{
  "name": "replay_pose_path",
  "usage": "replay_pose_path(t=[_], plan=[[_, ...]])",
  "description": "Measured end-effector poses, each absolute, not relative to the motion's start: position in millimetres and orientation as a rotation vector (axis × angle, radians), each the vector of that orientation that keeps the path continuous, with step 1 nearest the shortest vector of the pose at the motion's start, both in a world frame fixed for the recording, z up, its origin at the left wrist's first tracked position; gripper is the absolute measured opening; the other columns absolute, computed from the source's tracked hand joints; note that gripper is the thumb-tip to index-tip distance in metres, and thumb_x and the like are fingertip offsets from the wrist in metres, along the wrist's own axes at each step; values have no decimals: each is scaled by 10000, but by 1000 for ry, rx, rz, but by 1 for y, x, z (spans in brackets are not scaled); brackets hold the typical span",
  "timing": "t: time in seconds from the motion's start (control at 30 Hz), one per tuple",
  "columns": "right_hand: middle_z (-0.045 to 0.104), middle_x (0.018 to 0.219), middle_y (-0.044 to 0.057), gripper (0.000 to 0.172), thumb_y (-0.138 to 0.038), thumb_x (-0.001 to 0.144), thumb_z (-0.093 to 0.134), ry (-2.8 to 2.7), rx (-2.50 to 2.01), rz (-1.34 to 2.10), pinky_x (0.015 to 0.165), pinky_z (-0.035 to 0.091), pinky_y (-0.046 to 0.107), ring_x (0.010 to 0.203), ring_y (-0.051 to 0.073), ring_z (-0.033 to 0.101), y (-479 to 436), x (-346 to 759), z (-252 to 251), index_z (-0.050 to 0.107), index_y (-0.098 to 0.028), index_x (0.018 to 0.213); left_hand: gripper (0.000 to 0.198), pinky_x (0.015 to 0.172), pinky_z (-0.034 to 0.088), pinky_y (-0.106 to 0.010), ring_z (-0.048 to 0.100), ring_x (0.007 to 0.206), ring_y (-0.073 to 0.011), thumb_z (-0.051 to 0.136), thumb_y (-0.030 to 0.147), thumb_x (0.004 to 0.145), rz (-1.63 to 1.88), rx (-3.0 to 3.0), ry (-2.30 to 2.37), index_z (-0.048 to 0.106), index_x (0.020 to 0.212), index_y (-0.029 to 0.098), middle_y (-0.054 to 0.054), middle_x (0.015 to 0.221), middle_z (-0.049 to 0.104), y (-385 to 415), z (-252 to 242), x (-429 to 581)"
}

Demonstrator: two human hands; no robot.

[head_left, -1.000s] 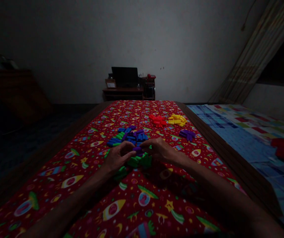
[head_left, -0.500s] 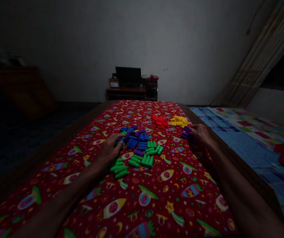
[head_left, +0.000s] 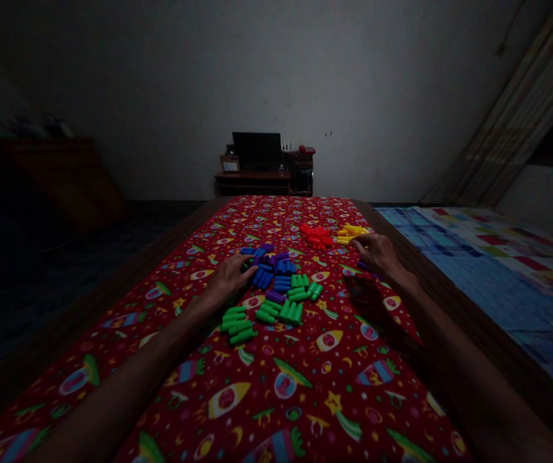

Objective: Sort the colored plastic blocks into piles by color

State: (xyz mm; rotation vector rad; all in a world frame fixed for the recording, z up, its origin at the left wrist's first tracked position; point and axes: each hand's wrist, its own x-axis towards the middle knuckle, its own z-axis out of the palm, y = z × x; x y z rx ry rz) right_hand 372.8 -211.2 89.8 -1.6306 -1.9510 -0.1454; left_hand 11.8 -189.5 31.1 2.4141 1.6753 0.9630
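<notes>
My left hand [head_left: 232, 276] reaches into the left side of the mixed pile, its fingers at blue pieces [head_left: 263, 276] and partly hiding a green one; what it grips is hidden. Nearer to me lie green pieces [head_left: 290, 312], with a purple piece [head_left: 275, 297] just behind them. My right hand [head_left: 377, 252] is raised over the right side, fingers bent, and I cannot make out anything in them. Below it, purple pieces [head_left: 363, 264] are mostly covered. Yellow pieces [head_left: 352, 231] lie just beyond it, beside red pieces [head_left: 317, 236].
A red patterned cloth [head_left: 325, 386] covers the long table. Beyond its far end stands a desk with a dark monitor [head_left: 257, 150]. A blue checked sheet [head_left: 450, 257] is at the right, a wooden cabinet [head_left: 64, 180] at the left.
My right hand has moved left and up off the purple pieces, which now lie under it. My left hand has shifted right, further over the blue pieces. The view has turned slightly left.
</notes>
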Motion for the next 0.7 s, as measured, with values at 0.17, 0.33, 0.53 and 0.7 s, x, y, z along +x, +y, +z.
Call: replay_pose_path(t=[0.17,0.33,0.53,0.7], plan=[[702,739,75,258,-239,877,486,-2138,-1251,2,609,397,240,629,155,598,-222,335,80,715,-148,799,311,813,528,-327,688,858,-235,509,294,770,1023,2308,1755,712,982,192,-54,949,744,-188,49,12],[703,1026,122,322,-295,900,535,-2147,-880,61,722,458,271,817,172,635,-240,294,66,610,-156,1180,376,862,525,-334,676,930,-219,513,393,824,1154,2334,1393,682,1090,187,-58,1074,721,-217,66,34],[724,912,81,222,-212,918,506,-2287,-906,85,660,441,231,748,153,652,-248,276,72,660,-170,1072,351,849,533,-323,682,917,-218,531,441,852,1069,2340,1128,694,1047,199,-58,1032,732,-247,64,68],[735,834,63,192,-209,877,538,-2032,-1314,-129,642,429,230,727,167,659,-219,335,85,721,-183,927,320,906,515,-374,655,993,-232,511,399,876,1006,2488,1137,662,1071,195,-84,1094,697,-238,47,49]])
